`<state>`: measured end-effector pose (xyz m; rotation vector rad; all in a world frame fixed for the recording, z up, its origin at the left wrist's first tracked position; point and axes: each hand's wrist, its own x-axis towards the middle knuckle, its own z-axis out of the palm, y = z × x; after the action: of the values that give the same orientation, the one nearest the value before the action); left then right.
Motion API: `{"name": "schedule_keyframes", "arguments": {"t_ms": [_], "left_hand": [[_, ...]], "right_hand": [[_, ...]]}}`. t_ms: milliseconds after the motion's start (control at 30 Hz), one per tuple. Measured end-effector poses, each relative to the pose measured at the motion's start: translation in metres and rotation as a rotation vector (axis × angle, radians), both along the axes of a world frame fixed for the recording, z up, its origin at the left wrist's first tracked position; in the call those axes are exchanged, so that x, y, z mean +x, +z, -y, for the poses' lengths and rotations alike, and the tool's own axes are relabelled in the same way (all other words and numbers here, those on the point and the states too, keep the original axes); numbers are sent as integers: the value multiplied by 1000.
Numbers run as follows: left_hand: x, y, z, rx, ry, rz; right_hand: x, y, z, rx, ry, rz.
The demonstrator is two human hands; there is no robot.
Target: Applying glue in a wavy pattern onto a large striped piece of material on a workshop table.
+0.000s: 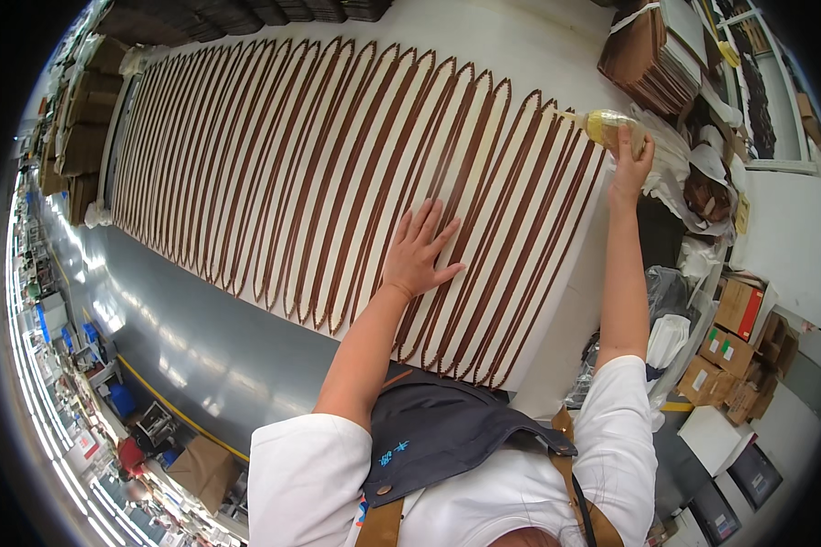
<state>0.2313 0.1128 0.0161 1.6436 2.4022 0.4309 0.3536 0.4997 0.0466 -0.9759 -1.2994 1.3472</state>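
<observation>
Long strips with pointed ends, cream down the middle and brown along both edges, lie side by side across a white worktable. My left hand rests flat on several of them with its fingers spread. A translucent squeeze bottle with a yellow band is gripped in my right hand at the table's far right. The bottle lies nearly level, its thin nozzle pointing left over the upper tips of the rightmost strips. Whether the nozzle touches a strip is too small to tell.
A bundle of brown sheets stands at the upper right, with crumpled plastic and paper below it. Cardboard boxes are stacked at the right. Dark stacked pieces line the back edge. A grey floor aisle runs along the left.
</observation>
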Motion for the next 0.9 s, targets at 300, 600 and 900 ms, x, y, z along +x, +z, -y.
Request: {"name": "schedule_keyframes", "arguments": {"t_ms": [300, 600, 900], "left_hand": [[0, 0, 0, -1, 0, -8], [0, -1, 1, 16, -1, 3], [0, -1, 1, 30, 2, 12]], "right_hand": [[-7, 2, -2, 215, -6, 357], [0, 9, 4, 251, 79, 421], [15, 15, 30, 253, 163, 423]]}}
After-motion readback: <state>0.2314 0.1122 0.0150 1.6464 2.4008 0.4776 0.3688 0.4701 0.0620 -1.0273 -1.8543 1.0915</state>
